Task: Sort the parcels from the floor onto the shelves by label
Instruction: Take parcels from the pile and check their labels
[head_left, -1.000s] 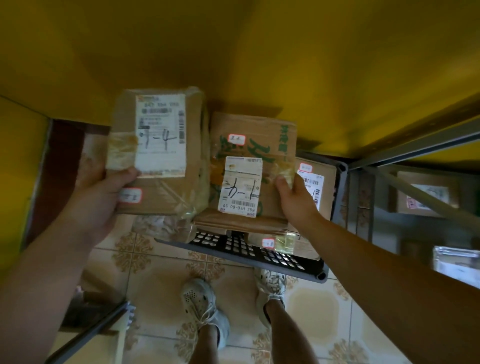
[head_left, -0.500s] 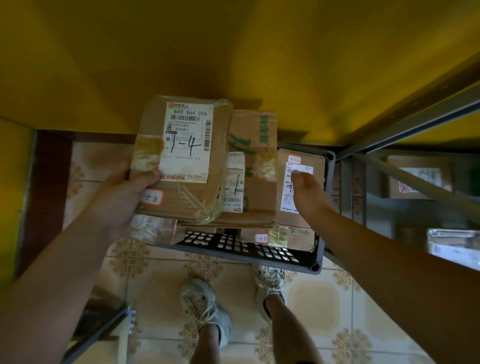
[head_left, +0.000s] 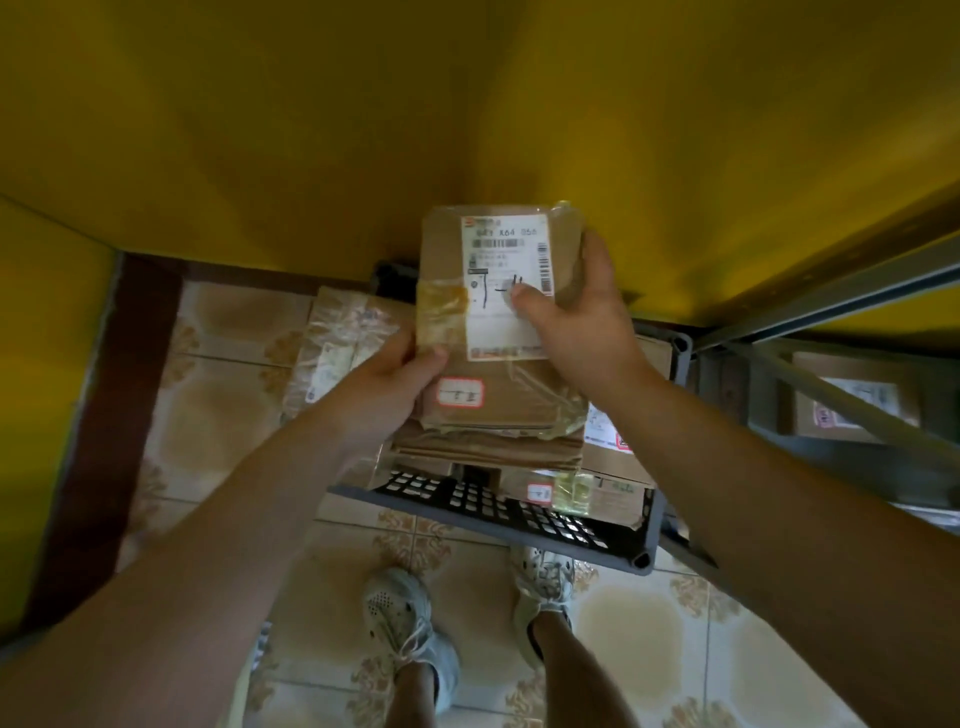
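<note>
A brown cardboard parcel (head_left: 498, 374) with a white label handwritten "1-4" lies on top of a stack of parcels on the black perforated shelf (head_left: 483, 506). My left hand (head_left: 387, 384) grips its left edge, thumb on the yellow tape. My right hand (head_left: 582, 306) holds its right side, thumb pressed on the label. Beneath it another brown box (head_left: 483, 449) shows only its front edge. A further box (head_left: 605, 470) with a white label peeks out at the right.
A plastic-wrapped parcel (head_left: 337, 343) sits to the left, over the tiled floor. A grey metal rack (head_left: 831, 384) at the right holds another labelled box (head_left: 857, 410). Yellow walls close in behind. My two feet (head_left: 467, 613) stand below the shelf edge.
The "1-4" parcel moved right and now rests on the stack. My right hand left the right-hand box and took hold of this parcel's right side.
</note>
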